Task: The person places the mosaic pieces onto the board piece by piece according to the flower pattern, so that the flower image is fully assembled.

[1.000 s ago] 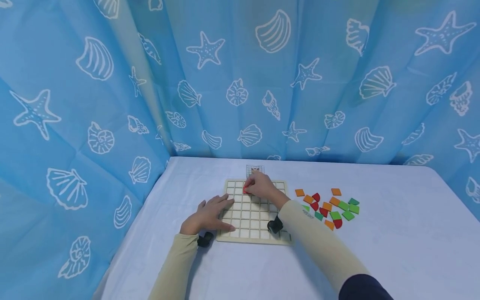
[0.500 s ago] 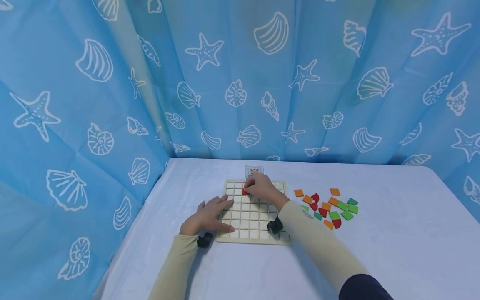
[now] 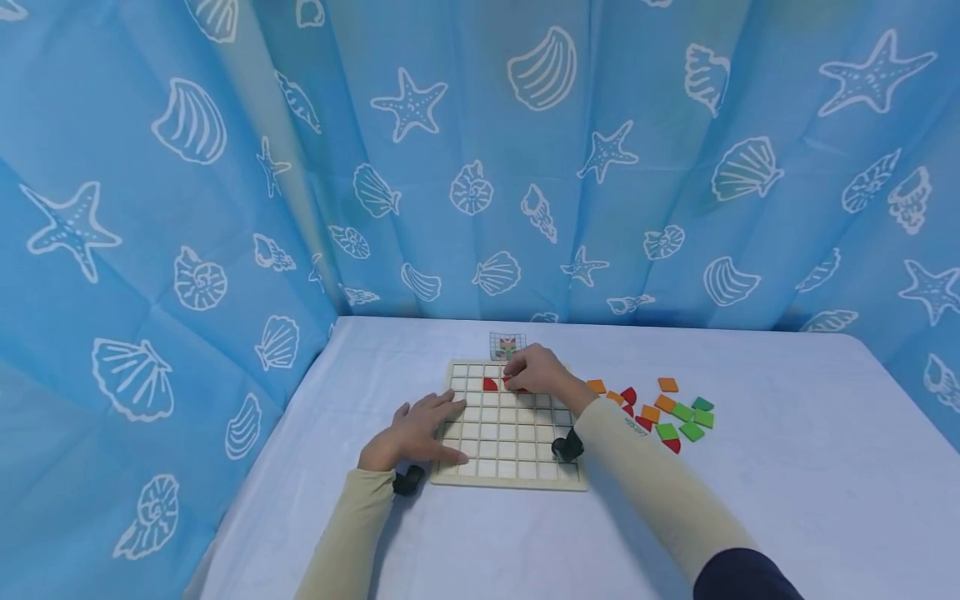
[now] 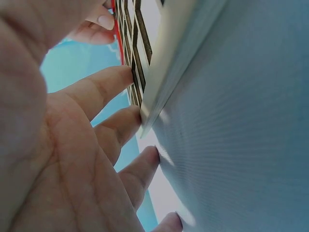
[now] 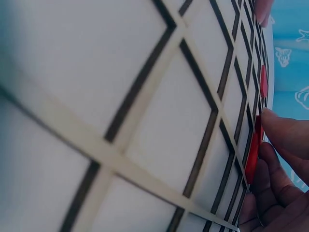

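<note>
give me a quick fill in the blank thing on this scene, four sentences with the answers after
The left hand touches the ____ side of the grid board. The right hand touches a ____ tile. In the head view, the loose tiles lie to the ____ of the board. The curtain has a ____ background.

Missing words: left; red; right; blue.

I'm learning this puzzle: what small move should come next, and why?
Probably the right hand should settle its red piece flat into a square: the fingers pinch it at the board, a red quarter-round lies in a nearby square, and the left hand rests on the board's edge.
</note>
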Demonstrator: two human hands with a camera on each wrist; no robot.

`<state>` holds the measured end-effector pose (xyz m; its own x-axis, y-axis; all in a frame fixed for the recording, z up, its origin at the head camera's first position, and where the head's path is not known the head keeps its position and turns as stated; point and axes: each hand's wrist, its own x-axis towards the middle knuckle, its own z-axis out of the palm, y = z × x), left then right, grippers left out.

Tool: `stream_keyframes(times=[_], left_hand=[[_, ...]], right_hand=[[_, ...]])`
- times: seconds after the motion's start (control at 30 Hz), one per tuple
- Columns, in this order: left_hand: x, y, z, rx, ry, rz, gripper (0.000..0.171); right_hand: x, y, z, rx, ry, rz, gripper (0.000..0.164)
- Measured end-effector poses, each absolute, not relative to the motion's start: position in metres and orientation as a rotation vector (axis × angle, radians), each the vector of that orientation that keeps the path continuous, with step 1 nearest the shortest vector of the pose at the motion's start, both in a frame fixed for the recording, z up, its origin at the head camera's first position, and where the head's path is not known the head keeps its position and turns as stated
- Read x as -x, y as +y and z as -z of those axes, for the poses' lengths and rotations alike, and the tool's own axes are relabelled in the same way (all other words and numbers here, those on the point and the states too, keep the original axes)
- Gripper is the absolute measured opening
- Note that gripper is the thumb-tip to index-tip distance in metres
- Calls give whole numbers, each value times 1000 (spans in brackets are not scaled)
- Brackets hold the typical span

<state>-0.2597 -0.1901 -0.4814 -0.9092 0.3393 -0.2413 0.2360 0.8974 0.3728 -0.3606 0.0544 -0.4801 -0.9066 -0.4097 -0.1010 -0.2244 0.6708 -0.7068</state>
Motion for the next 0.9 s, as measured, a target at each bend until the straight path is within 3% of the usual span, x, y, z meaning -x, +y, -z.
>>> stream_keyframes(times=[0.53, 0.9], left_hand=[[259, -188, 480, -407, 2756, -483, 91], [260, -189, 481, -418, 2753, -487, 90]], right_hand=[[361, 53, 480, 536, 2622, 1048, 18], [363, 72, 477, 535, 2580, 1262, 31]])
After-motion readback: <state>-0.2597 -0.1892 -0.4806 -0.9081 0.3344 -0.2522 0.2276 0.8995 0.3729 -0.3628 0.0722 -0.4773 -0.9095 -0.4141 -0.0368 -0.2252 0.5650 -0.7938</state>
